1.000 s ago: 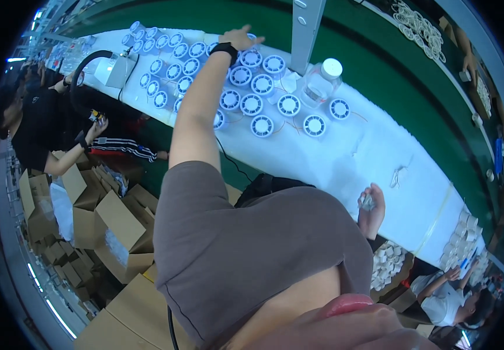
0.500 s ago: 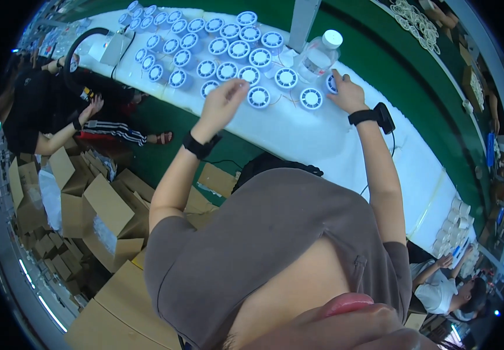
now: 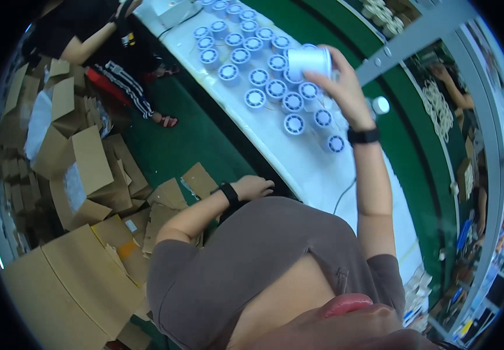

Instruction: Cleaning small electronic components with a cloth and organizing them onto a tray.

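Observation:
My right hand is wrapped round a smooth white cylinder, tipped on its side above the far side of the white-covered table. Beneath and around it, several white round units stand on the table with slotted, wheel-like tops; thin wires show beside some. One such unit sits by itself at the near end of the group. Off the table's near edge, close to my body, my left hand hangs with loosely bent fingers slightly apart; nothing shows in it.
A white-capped bottle stands behind my right wrist, near a grey metal post. Open cardboard boxes crowd the floor at left. A co-worker in striped trousers is at the far left. Looped pale cords lie beyond the green strip.
My right hand has lifted off the table and moved to the far left, now holding the white cylinder. My left hand has dropped from the units to beside my body. The view has turned.

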`<control>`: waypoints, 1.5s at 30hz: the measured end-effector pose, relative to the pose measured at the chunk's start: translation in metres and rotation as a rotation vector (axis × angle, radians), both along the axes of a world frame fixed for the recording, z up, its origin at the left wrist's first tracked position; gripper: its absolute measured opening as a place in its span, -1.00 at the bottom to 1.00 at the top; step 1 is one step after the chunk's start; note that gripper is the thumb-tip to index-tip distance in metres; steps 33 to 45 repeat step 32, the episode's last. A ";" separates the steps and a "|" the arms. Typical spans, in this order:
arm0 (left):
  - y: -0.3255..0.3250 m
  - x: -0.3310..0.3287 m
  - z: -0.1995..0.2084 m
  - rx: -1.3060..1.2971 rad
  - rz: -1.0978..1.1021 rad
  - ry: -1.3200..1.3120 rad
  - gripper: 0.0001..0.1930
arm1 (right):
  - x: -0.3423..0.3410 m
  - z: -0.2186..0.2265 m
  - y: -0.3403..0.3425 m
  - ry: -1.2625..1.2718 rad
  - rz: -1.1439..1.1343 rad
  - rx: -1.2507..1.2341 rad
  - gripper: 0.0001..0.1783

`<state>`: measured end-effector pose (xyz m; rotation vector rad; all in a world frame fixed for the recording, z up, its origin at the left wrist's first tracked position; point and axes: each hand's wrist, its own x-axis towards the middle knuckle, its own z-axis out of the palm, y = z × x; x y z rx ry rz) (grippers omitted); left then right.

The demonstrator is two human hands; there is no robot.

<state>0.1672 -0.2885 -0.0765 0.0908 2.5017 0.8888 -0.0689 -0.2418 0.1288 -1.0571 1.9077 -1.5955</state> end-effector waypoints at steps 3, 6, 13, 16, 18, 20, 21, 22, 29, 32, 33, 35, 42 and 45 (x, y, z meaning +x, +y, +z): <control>-0.006 0.019 -0.017 0.141 0.318 0.093 -0.65 | -0.041 -0.040 -0.075 -0.171 -0.192 -0.049 -0.37; -0.012 0.072 -0.054 0.251 0.972 0.206 -0.67 | -0.108 -0.105 -0.131 0.002 -0.564 -0.008 -0.28; 0.067 0.354 -0.184 -0.013 1.484 -0.524 -0.56 | -0.139 -0.147 -0.152 0.471 -0.553 0.745 -0.24; 0.073 0.423 -0.171 0.417 0.875 0.306 -0.64 | -0.149 -0.158 -0.154 0.505 -0.468 0.849 -0.27; 0.055 0.389 -0.165 0.413 1.099 0.153 -0.66 | -0.150 -0.161 -0.154 0.551 -0.414 0.898 -0.29; 0.024 0.326 -0.154 0.405 1.299 -0.014 -0.68 | -0.156 -0.163 -0.149 0.557 -0.420 0.936 -0.29; 0.003 0.280 -0.138 0.396 1.387 -0.109 -0.69 | -0.160 -0.164 -0.146 0.533 -0.459 0.863 -0.32; -0.015 0.227 -0.119 0.377 1.470 -0.213 -0.70 | -0.158 -0.166 -0.139 0.504 -0.502 0.794 -0.35; -0.056 0.031 -0.032 0.042 0.807 0.100 -0.70 | -0.008 -0.113 -0.060 -0.012 -0.056 -0.124 -0.80; -0.030 -0.047 0.035 0.021 0.372 0.289 -0.73 | 0.034 -0.095 0.023 -0.200 0.285 -0.003 -0.76; -0.030 -0.047 0.035 0.021 0.372 0.289 -0.73 | 0.034 -0.095 0.023 -0.200 0.285 -0.003 -0.76; -0.030 -0.047 0.035 0.021 0.372 0.289 -0.73 | 0.034 -0.095 0.023 -0.200 0.285 -0.003 -0.76; -0.030 -0.047 0.035 0.021 0.372 0.289 -0.73 | 0.034 -0.095 0.023 -0.200 0.285 -0.003 -0.76; -0.030 -0.047 0.035 0.021 0.372 0.289 -0.73 | 0.034 -0.095 0.023 -0.200 0.285 -0.003 -0.76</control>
